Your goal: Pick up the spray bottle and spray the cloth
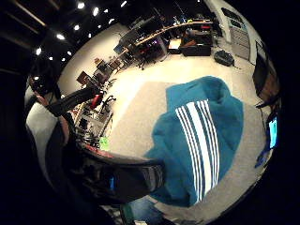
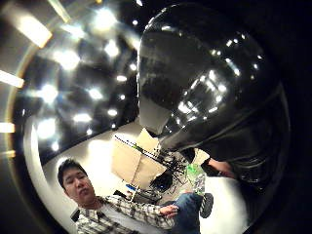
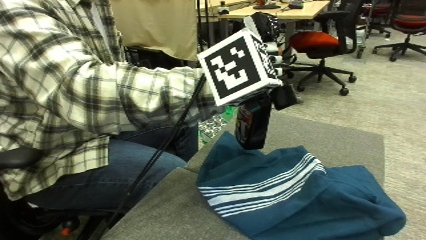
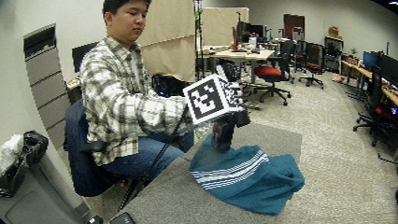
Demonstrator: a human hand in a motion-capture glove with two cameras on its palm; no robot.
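Grey bench (image 3: 333,137) stood in office room with chairs (image 3: 319,42). Blue striped cloth (image 3: 293,195) lay on bench. Right hand (image 3: 266,92) gripped dark spray bottle (image 3: 253,125) just above cloth.

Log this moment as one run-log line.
hand: grips dark spray bottle | bottle: lifted, above teal white-striped cloth | cloth: bunched on grey table

The person's right arm, in a plaid flannel sleeve (image 3: 126,95), reaches from the left of the outside view toward its centre. The black-gloved right hand (image 3: 266,92) is raised in the upper middle of the frame, fingers curled around a dark spray bottle (image 3: 253,125) held upright.
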